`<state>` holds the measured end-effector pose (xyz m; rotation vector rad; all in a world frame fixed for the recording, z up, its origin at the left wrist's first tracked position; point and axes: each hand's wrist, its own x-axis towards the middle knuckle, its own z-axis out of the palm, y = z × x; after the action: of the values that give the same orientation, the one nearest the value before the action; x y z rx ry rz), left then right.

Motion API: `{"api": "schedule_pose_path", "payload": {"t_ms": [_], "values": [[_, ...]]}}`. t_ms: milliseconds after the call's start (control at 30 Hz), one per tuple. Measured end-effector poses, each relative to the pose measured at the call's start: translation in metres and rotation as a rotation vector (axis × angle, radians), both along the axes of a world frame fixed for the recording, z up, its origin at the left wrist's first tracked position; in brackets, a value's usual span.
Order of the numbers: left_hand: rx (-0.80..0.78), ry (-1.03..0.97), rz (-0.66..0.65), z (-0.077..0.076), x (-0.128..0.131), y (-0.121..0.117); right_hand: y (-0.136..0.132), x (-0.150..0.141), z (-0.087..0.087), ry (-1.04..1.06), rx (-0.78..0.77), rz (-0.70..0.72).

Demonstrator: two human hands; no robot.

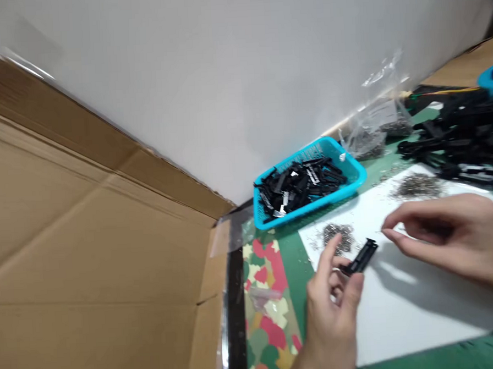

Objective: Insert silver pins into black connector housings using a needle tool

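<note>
Between the thumb and fingers of my left hand [333, 306] is a narrow black plastic part [360, 257], held tilted above a white sheet [406, 319]. My right hand [448, 240] is just to its right, thumb and forefinger pinched together. A tiny thin metal piece seems to show at those fingertips, too small to name. Behind my left hand lies a pile of small metal pieces [338, 237] on the sheet. A second pile of small metal pieces [419, 186] sits beyond my right hand.
A blue plastic basket [312, 209] of black parts stands behind the sheet. Clear bags [366, 142] of small pieces lean near the wall. A heap of long black parts [467, 134] covers the back right. A large cardboard box [89, 259] fills the left side.
</note>
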<state>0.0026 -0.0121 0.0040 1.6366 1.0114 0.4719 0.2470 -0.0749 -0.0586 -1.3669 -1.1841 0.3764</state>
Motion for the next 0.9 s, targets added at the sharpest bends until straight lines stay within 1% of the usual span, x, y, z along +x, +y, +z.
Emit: {"api": "schedule_pose_path", "payload": {"t_ms": [33, 67, 100, 133, 233, 333, 433, 567, 633, 700, 900], "values": [[0.021, 0.027, -0.034, 0.0, 0.0, 0.001, 0.007, 0.001, 0.027, -0.029, -0.102, 0.143], [0.069, 0.041, -0.07, -0.001, 0.001, 0.003, 0.011, 0.001, 0.046, -0.023, -0.178, 0.214], [0.102, 0.044, -0.097, -0.003, 0.001, 0.005, 0.014, 0.001, 0.056, -0.007, -0.243, 0.239], [0.124, 0.04, -0.11, -0.005, 0.002, 0.006, 0.014, 0.001, 0.061, -0.003, -0.312, 0.236], [0.149, 0.025, -0.106, -0.011, 0.004, 0.011, 0.008, 0.004, 0.059, 0.036, -0.475, 0.31], [0.131, 0.02, -0.106, -0.016, 0.006, 0.012, 0.007, 0.004, 0.055, 0.042, -0.556, 0.368], [0.151, -0.005, -0.155, -0.017, 0.007, 0.012, 0.011, 0.0, 0.055, -0.036, -0.567, 0.338], [0.177, -0.033, -0.154, -0.019, 0.008, 0.012, 0.014, -0.005, 0.054, -0.179, -0.517, 0.284], [0.19, -0.042, -0.156, -0.02, 0.008, 0.012, 0.013, -0.006, 0.054, -0.221, -0.52, 0.28], [0.2, -0.045, -0.166, -0.021, 0.008, 0.011, 0.012, -0.007, 0.055, -0.23, -0.538, 0.287], [0.19, -0.028, -0.179, -0.023, 0.009, 0.01, 0.01, -0.005, 0.062, -0.171, -0.597, 0.336]]}}
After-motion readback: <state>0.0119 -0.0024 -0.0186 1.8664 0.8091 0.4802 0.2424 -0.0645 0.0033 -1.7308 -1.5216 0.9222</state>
